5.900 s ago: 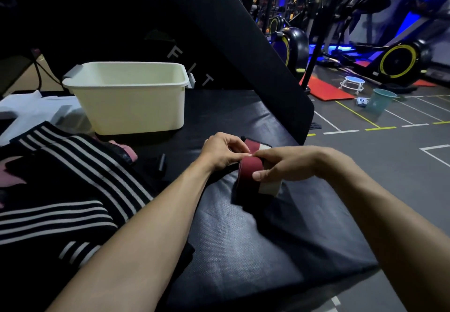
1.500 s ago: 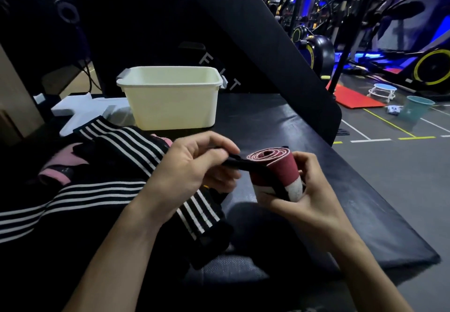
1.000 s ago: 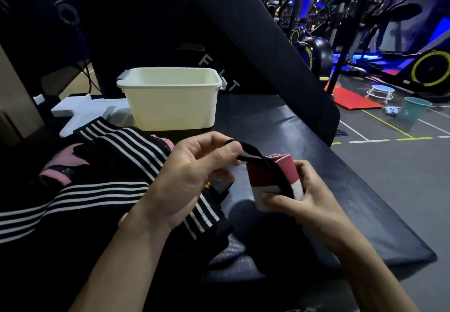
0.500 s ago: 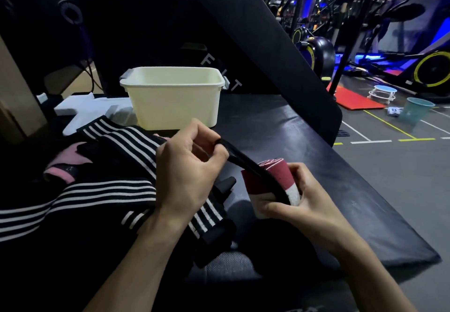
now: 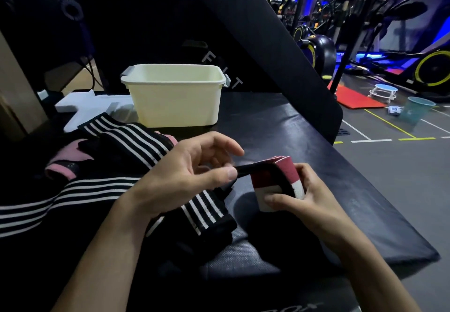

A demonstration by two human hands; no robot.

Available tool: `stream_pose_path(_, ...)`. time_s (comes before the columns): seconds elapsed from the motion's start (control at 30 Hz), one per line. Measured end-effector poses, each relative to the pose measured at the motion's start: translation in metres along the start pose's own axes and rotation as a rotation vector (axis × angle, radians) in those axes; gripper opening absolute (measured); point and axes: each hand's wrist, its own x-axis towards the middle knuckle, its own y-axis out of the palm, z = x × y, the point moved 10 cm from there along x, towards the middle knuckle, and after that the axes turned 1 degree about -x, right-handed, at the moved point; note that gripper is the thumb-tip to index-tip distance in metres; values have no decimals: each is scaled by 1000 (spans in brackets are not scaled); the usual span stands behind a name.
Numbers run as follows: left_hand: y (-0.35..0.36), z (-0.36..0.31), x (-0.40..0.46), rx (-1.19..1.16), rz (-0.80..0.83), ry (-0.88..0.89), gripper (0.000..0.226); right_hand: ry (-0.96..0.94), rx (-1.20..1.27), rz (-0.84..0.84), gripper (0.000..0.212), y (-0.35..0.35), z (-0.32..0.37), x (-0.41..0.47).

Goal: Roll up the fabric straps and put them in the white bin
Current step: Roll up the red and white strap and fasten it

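My right hand [image 5: 302, 197] grips a rolled red and white fabric strap [image 5: 275, 177] above the black padded bench [image 5: 280, 126]. A narrow black tail [image 5: 246, 167] runs from the roll's top to my left hand [image 5: 187, 177], which pinches it between thumb and fingers. The white bin [image 5: 174, 97] stands upright at the back of the bench; its inside is hidden from here. Black straps with white stripes [image 5: 126, 141] and a pink and black one [image 5: 65, 158] lie in a heap to my left.
A slanted black pad [image 5: 267, 44] rises behind the bench on the right. White foam pieces [image 5: 82, 104] lie left of the bin. Gym floor with exercise bikes [image 5: 433, 68], a red mat [image 5: 353, 97] and a teal bucket [image 5: 416, 112] is beyond the bench's right edge.
My left hand has lowered and pulled the black tail from an upward slant to nearly level across the roll's top. The right hand keeps its grip on the roll.
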Motion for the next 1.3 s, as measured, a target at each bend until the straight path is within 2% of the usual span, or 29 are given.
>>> stream_pose_path(0.1,-1,-8,0,510,-63,64,17,1,67,13,63,0,1,0)
stream_pose_path(0.17,3,-11,-2,656,-56,107,11,2,86,9,61,0,0,1)
stream_pose_path(0.27,10,-6,-2,622,35,96,7,12,90,-6,61,-4,-4,2)
stream_pose_path(0.37,20,-1,-7,508,171,53,14,15,94,-20,62,-7,-5,2)
stream_pose_path(0.43,25,4,-12,515,237,20,12,6,104,-20,63,-7,-3,1)
stream_pose_path(0.53,14,11,-15,719,153,-21,11,4,133,7,62,-3,-3,1)
stream_pose_path(0.63,4,2,-15,853,-22,60,16,-8,215,74,63,5,3,-1)
stream_pose_path(0.73,10,7,-12,740,-31,56,21,-85,276,169,61,15,16,-2)
stream_pose_path(0.87,18,19,-9,577,-38,-17,21,-137,306,189,65,12,22,-1)
stream_pose_path(0.97,23,14,-5,358,-53,7,32,-168,321,242,67,18,29,-4)
stream_pose_path(1.03,22,18,-4,214,-76,-22,39,-193,373,282,62,23,36,-8)
stream_pose_path(1.13,19,23,-2,90,-83,-58,42,-229,486,298,45,25,39,-11)
stream_pose_path(1.3,26,17,3,-30,-60,-46,29,-135,561,275,37,30,27,-6)
